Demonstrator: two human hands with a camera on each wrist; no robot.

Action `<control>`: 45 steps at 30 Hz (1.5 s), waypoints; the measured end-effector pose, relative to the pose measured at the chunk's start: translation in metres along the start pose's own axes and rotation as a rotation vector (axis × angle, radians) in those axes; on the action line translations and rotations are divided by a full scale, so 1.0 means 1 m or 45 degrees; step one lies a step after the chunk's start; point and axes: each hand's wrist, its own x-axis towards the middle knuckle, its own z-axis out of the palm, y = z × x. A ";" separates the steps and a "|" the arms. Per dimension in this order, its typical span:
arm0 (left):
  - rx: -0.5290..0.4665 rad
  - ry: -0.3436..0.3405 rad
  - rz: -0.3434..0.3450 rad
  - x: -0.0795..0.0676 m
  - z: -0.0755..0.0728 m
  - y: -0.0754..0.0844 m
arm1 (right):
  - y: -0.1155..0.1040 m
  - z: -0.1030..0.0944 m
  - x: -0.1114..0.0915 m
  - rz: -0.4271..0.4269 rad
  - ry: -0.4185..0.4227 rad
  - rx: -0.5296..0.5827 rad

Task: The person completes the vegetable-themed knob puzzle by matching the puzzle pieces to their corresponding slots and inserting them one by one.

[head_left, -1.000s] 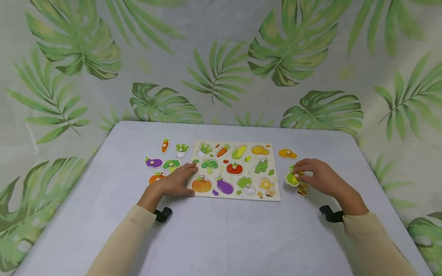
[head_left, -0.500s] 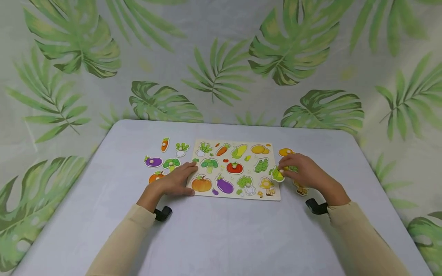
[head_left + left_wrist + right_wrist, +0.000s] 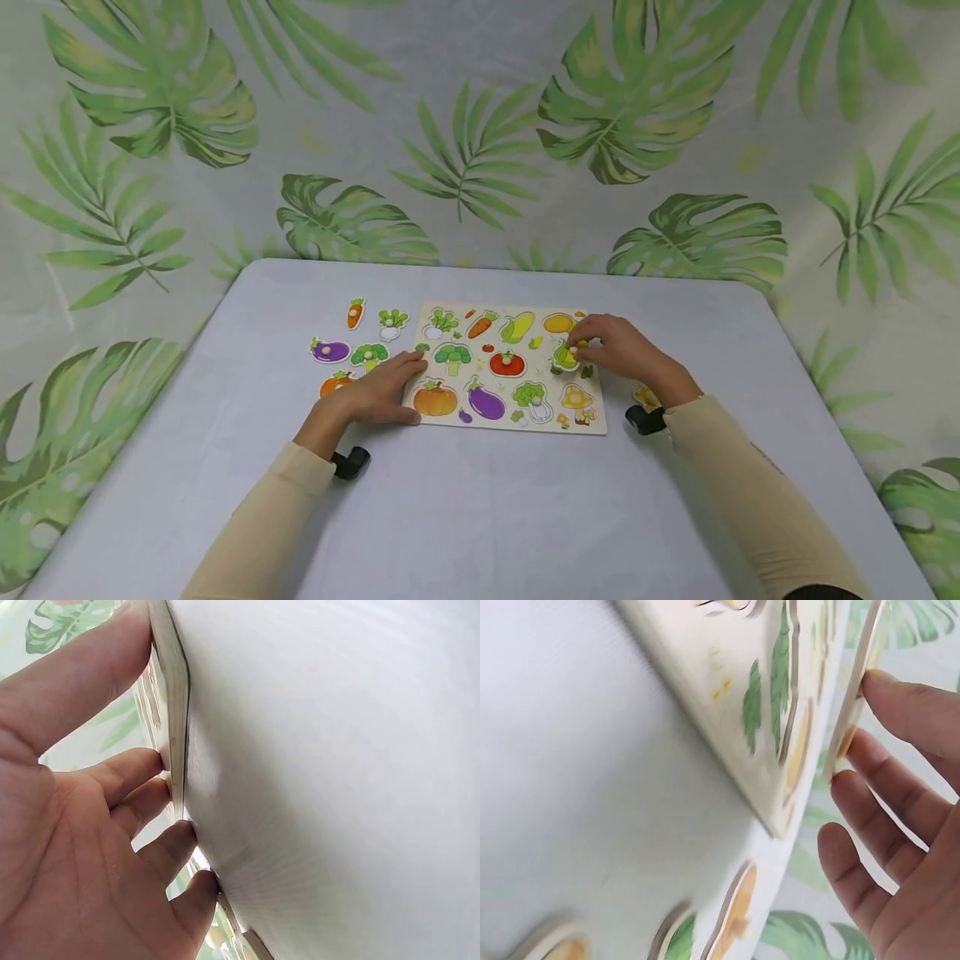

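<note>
While the left hand (image 3: 378, 393) rests loosely spread fingers on the left edge of the puzzle board (image 3: 538, 354), the right hand (image 3: 624, 350) pinches a green-and-yellow piece (image 3: 562, 360) above the board near its right edge, well apart from the left hand.

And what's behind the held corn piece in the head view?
Puzzle board around the corn piece, with green print beside it; whatever the piece and right hand cover is hidden.
</note>
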 end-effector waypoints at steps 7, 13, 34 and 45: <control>0.004 -0.005 -0.007 0.000 0.000 -0.002 | -0.004 0.008 0.028 0.071 -0.003 0.007; 0.002 0.005 -0.020 -0.001 0.000 -0.002 | -0.008 0.013 0.047 0.017 0.023 0.018; -0.013 0.003 -0.018 0.001 -0.002 -0.001 | -0.012 0.030 0.079 0.104 0.064 0.067; -0.012 0.024 -0.004 0.001 0.002 -0.003 | -0.023 0.041 0.089 0.100 0.093 0.069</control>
